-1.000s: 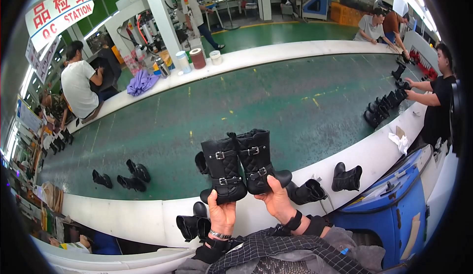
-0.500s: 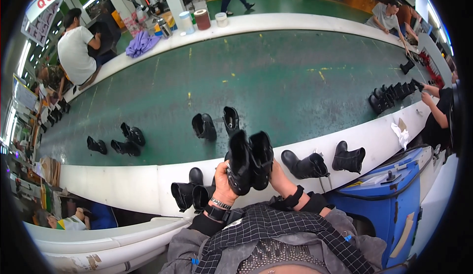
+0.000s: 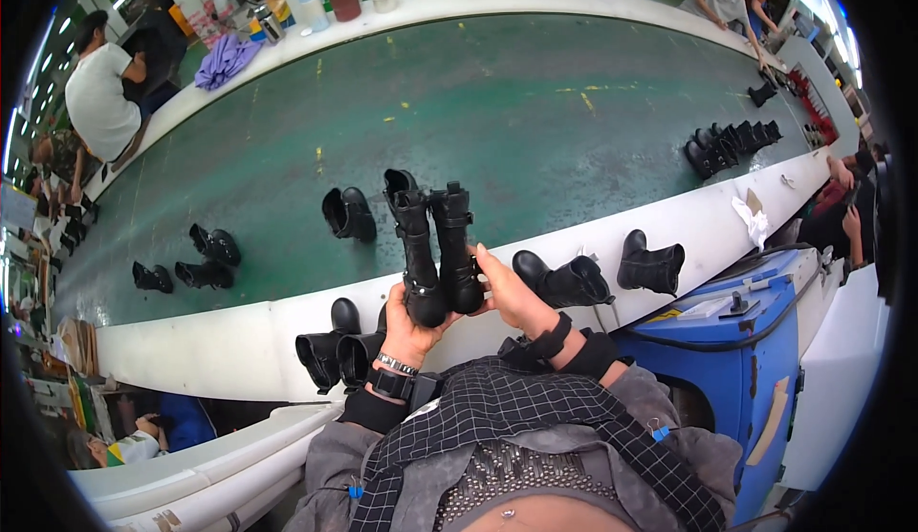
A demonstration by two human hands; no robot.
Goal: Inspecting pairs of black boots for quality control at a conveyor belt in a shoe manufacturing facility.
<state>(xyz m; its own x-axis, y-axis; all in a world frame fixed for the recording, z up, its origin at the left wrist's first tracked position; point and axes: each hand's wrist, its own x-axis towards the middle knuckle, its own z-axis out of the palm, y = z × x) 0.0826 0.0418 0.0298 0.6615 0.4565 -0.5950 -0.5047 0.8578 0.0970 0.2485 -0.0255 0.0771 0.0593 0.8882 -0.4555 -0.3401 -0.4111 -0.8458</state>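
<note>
A pair of black ankle boots is held up in front of me, side by side, shafts upward and toes toward me. My left hand (image 3: pixel 413 326) grips the left boot (image 3: pixel 418 257) low around its foot. Around the foot of the right boot (image 3: pixel 453 236) my right hand (image 3: pixel 513 295) is closed, thumb along its outer side. Straps with small metal fittings show on both shafts. Just left of my left hand, a pair of black boots (image 3: pixel 330 348) lies on the white ledge (image 3: pixel 220 346). Right of my right hand lie another boot (image 3: pixel 564 281) and one more (image 3: pixel 650 264).
Beyond the ledge runs a wide green belt (image 3: pixel 535 150) carrying several black boots (image 3: pixel 349 215), with a row of boots (image 3: pixel 727 147) at far right. A blue machine (image 3: pixel 712 341) stands at my right. People sit along both sides. Cans (image 3: pixel 344 1) and purple cloth (image 3: pixel 226 61) lie opposite.
The held boots have turned from shaft openings facing me to standing upright, showing their toes and straps. My right hand has shifted its hold to the boot's foot. The view has swung slightly.
</note>
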